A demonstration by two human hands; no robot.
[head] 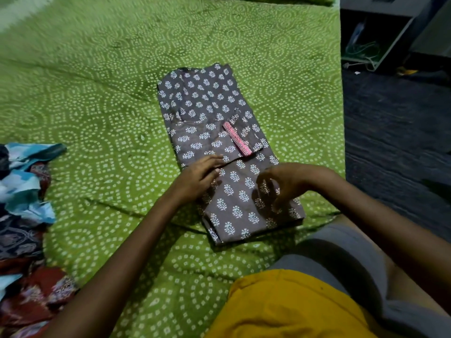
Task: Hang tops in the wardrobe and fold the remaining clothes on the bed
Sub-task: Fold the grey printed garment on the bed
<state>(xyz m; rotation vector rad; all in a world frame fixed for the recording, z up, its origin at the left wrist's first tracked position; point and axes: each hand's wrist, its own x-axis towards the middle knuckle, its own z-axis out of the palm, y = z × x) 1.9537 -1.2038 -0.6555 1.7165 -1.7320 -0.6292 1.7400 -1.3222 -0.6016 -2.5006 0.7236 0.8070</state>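
Brown cotton garment with a white leaf print and a pink trim strip (220, 152) is lying partly folded on the bed covered in a green sheet with white dotted circles (97, 98), just right of the frame's centre, its near end towards 6 o'clock by the person's knees. The left hand (199, 175) is pressing flat on the folded edge with straight fingers, gripping nothing. The right hand (285, 182) is hovering at about 3 o'clock from it, fingers loosely curled over the cloth; whether it is pinching any fabric I cannot tell. The likely trouble: if the flat hand is lifting before the next fold, the tucked sleeve could be springing open. At 9 o'clock a heap of unfolded blue, red and dark clothes (22, 215) is waiting, well apart.
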